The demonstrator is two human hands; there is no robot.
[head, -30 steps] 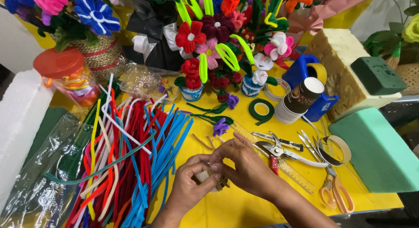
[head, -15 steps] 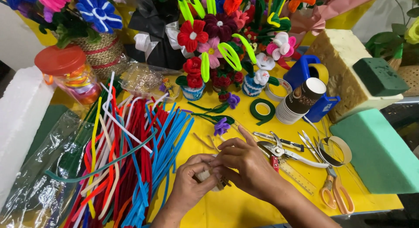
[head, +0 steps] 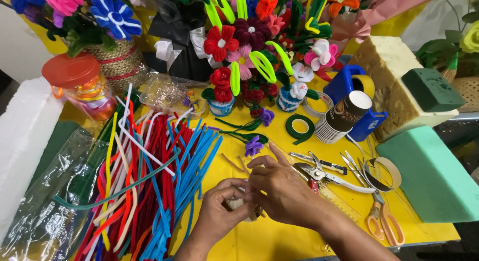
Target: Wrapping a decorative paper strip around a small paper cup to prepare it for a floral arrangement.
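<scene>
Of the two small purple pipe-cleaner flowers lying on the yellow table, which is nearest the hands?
The lower purple flower, just above the right hand. The other purple flower lies farther up, beside the potted flowers.

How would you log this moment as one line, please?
left hand: holds small pale piece | right hand: fingers on it | pipe cleaners: left, on yellow table

Single view — head-worn camera, looking steeply down and forward over the yellow table (head: 279, 241). Close range: the left hand (head: 219, 213) and right hand (head: 282, 191) sit low in the centre of the frame, forearms entering from the bottom edge. Far table edge, with the pipe-cleaner flowers (head: 249, 36), fills the top — no second view to compare.
</scene>
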